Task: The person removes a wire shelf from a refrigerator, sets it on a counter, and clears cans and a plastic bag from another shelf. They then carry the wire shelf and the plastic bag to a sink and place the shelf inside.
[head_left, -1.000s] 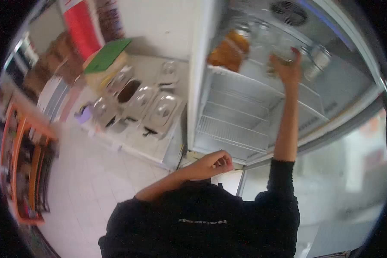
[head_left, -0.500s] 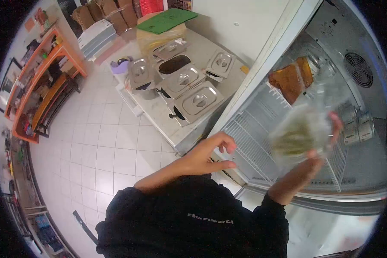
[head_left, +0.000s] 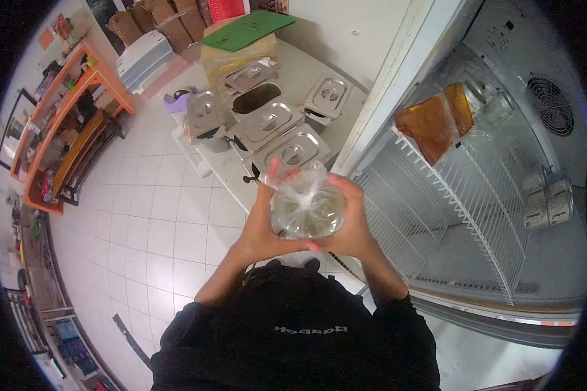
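Observation:
A clear plastic bag [head_left: 308, 210] with pale green contents is held up in front of my chest, its gathered top facing me. My left hand [head_left: 262, 225] wraps round its left side, and my right hand [head_left: 352, 221] wraps round its right side. Just beyond the bag stand steel containers with lids [head_left: 293, 153] on a white table [head_left: 241, 195]. To the right is an open fridge with white wire shelves [head_left: 463, 208]. An orange-brown bag [head_left: 437, 120] lies on the upper shelf beside clear jars [head_left: 497, 107].
Labelled cans [head_left: 548, 205] stand deeper in the fridge. A green board [head_left: 248, 30] lies on a wrapped box at the table's back. The fridge's door frame [head_left: 385, 85] rises beside the table. An orange shelf unit [head_left: 39, 156] is at the far left.
The green bag has moved left out of the fridge with my right hand, to in front of my chest. My left hand, apart from it before, has taken hold of it too.

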Demonstrator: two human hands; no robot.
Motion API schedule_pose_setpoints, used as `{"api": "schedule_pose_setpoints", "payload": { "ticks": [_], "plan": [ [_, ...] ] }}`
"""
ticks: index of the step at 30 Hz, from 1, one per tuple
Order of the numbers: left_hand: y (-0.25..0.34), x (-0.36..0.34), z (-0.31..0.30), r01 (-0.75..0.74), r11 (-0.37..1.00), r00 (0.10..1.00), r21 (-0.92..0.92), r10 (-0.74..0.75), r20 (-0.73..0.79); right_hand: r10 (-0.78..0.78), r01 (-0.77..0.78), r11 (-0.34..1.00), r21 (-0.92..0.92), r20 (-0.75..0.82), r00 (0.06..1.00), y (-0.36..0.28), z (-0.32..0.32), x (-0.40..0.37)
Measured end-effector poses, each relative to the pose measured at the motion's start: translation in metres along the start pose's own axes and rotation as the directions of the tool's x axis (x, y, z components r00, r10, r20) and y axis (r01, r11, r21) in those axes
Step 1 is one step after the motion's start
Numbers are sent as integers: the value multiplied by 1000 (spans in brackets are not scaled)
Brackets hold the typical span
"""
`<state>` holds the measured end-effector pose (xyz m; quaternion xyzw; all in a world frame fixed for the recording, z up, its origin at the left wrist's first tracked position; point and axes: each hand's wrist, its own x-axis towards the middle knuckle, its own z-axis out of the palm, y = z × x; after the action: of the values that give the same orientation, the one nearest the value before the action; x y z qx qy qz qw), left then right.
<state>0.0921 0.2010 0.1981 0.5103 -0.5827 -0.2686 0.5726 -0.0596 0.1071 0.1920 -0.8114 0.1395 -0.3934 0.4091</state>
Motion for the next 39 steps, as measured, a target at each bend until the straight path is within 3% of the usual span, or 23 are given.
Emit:
{"api": "schedule_pose_setpoints", "payload": {
  "ticks": [4, 11, 13, 14, 15, 16, 18, 19, 20, 23, 29, 32, 35, 36, 39],
  "plan": [
    [-6, -1, 11, 113, 991, 991, -65, -107, 80, -37, 35, 996, 78, 28, 999, 6, 4, -11],
    [-9, 11, 44, 86, 995, 957, 42, -94, 275, 257, -247, 963, -111, 89, 962, -6, -25, -39],
    [-12, 16, 60, 41, 997, 927, 68, -63, 370, 221, -216, 969, -117, 33, 975, -12, -39, -53],
    [-8, 19, 71, -75, 993, 928, 96, 34, 371, 242, -237, 960, -146, 17, 970, -23, -49, -58],
    [-10, 19, 81, -87, 995, 916, 56, 58, 398, 268, -265, 948, -176, -7, 963, -33, -57, -65],
    [-14, 18, 91, -98, 995, 899, 14, 82, 429, 137, -154, 972, -178, -107, 985, -19, -54, -86],
    [-3, 16, 113, -38, 993, 881, -116, 88, 465, 163, -204, 965, -167, -229, 960, -27, -57, -113],
    [4, 14, 123, -94, 987, 839, -130, 149, 523, 170, -221, 962, -158, -285, 943, -36, -57, -127],
    [9, 13, 131, -151, 977, 793, -151, 211, 571, 262, -342, 907, -246, -306, 915, -47, -58, -137],
    [8, 2, 152, -90, 960, 660, -264, 256, 706, 190, -388, 893, -230, -588, 786, -74, -43, -175],
    [38, -58, 179, 32, 897, 393, -440, 394, 831, 40, -553, 789, -267, -876, 481, -115, 26, -240],
    [62, -109, 181, 148, 880, 167, -450, 427, 889, 81, -716, 693, -86, -977, 196, -143, 78, -283],
    [83, -152, 186, 180, 833, -175, -523, 550, 816, 31, -595, 796, 110, -989, -142, -175, 134, -316],
    [94, -166, 185, 391, 790, -226, -472, 579, 783, -477, -692, 598, -404, -874, 97, -178, 141, -328],
    [109, -205, 200, 426, 674, -222, -604, 725, 652, -732, -749, 455, -481, -681, -7, -189, 175, -370]
  ]
}}
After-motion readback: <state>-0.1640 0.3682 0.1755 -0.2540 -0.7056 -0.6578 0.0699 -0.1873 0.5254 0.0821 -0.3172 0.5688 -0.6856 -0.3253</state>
